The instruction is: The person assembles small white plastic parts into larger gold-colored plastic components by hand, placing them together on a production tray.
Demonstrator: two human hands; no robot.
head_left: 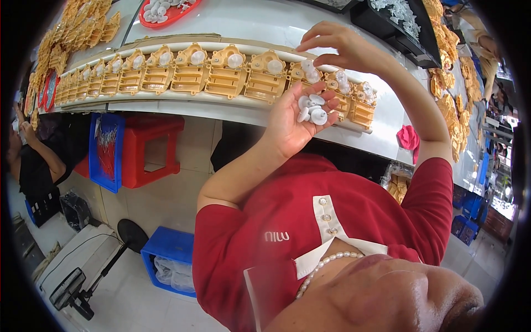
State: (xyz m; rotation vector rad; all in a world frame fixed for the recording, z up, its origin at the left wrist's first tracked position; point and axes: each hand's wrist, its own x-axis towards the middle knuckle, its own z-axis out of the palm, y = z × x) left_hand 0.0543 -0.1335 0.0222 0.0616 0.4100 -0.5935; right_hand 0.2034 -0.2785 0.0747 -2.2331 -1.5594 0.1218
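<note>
My left hand [296, 124] is palm up at the near edge of the row, fingers curled a little under several small white round plastic pieces [317, 115] with short stems. Above the row, my right hand [345, 48] has its fingers spread, and nothing shows between them. Under its fingertips sits a yellow plastic housing [297, 83] with clear and white round parts on it. The long row of similar housings runs to the left, and many, such as one housing [225, 83], carry a white disc in the upper part.
A red tray [196, 8] with white pieces and a black bin [365, 21] of clear parts stand behind the row. Yellow housings are heaped at both ends. A pink cloth [408, 138] lies at right. Below are a red stool [152, 150] and blue bin [105, 180]. Another person works far left.
</note>
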